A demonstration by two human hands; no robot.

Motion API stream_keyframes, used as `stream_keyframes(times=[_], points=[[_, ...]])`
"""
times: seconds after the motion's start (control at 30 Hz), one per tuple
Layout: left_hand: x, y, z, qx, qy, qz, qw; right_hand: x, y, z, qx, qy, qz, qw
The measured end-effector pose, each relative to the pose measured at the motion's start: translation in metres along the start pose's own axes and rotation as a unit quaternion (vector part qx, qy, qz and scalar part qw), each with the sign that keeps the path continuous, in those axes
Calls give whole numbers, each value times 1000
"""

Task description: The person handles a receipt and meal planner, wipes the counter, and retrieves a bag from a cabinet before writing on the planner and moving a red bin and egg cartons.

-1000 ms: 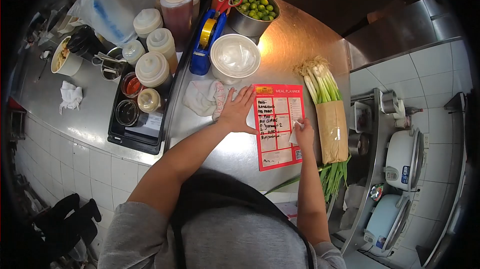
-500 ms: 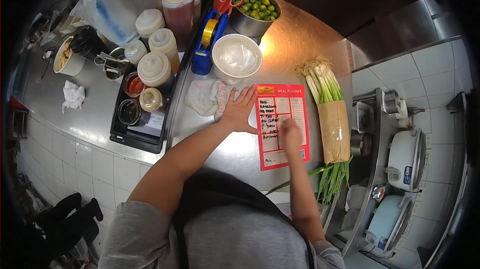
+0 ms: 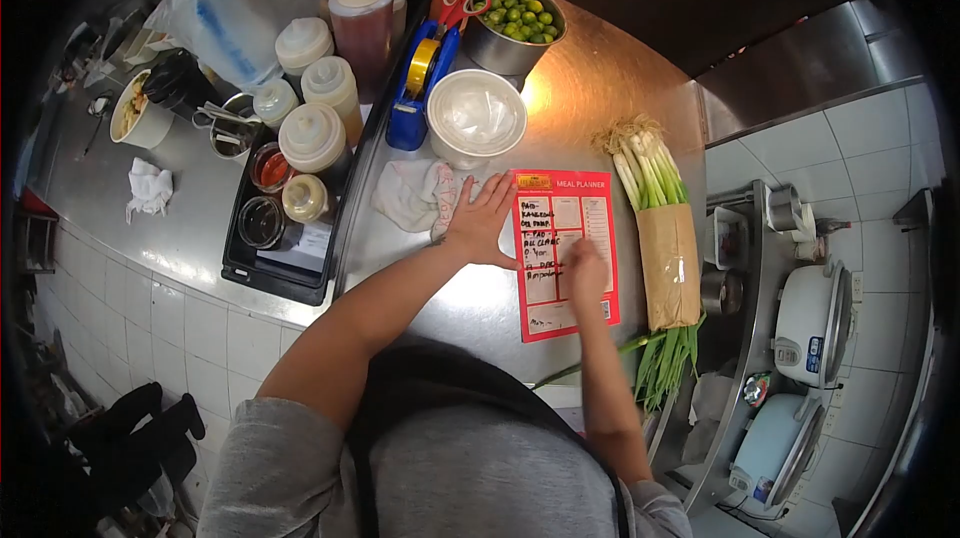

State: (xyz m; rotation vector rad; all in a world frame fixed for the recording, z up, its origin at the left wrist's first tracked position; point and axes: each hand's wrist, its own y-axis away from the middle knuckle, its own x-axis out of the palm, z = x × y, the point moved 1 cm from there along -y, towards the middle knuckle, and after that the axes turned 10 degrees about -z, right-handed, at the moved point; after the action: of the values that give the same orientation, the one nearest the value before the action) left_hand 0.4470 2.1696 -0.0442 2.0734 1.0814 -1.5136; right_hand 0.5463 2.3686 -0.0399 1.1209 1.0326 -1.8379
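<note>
A red meal planner sheet [image 3: 566, 322] with black handwriting lies on the metal counter [image 3: 460, 303]. My left hand [image 3: 482, 223] rests flat with fingers spread, its fingertips and thumb at the sheet's left edge, beside a crumpled white cloth [image 3: 405, 200]. Over the middle of the sheet, my right hand [image 3: 587, 266] is closed; what its fingers hold, if anything, is too small and blurred to name. Spring onions [image 3: 652, 170] wrapped in brown paper [image 3: 668, 263] lie to the right of the sheet.
Beyond my left hand stand a white bowl [image 3: 476, 116], a blue tape dispenser [image 3: 408, 98] and a pot of green citrus [image 3: 515, 23]. A black tray [image 3: 318, 290] holds bottles and jars at the left. Rice cookers [image 3: 812, 323] stand on a lower shelf at the right.
My right hand has shifted very slightly over the sheet, still closed. My left hand stays flat in the same place. The view has moved a little.
</note>
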Motion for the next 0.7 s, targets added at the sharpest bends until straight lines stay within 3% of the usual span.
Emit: stream_keyframes(times=[0.1, 0.2, 0.3, 0.37, 0.43, 0.5, 0.6, 0.7], points=[[-2, -2, -2, -2, 0, 8, 1000, 16, 43, 46, -189, -43, -91, 977], [2, 0, 0, -4, 3, 4, 1000, 3, 26, 10, -104, -64, -42, 992], [-1, 0, 0, -2, 2, -7, 1000, -8, 8, -26, 5, -52, -69, 996], [-3, -1, -2, -10, -3, 9, 1000, 1, 23, -5, -4, -4, -22, 1000], [-5, -2, -2, -7, -11, 12, 1000, 7, 52, 39, -97, 6, 31, 995], [-3, -4, -2, -10, -17, 19, 1000, -1, 52, 34, -128, -105, -45, 985], [3, 1, -1, -10, 1, 9, 1000, -6, 26, -12, 13, 3, -56, 998], [-3, -2, -1, -2, -8, 27, 1000, -6, 24, -11, 6, -19, -80, 997]])
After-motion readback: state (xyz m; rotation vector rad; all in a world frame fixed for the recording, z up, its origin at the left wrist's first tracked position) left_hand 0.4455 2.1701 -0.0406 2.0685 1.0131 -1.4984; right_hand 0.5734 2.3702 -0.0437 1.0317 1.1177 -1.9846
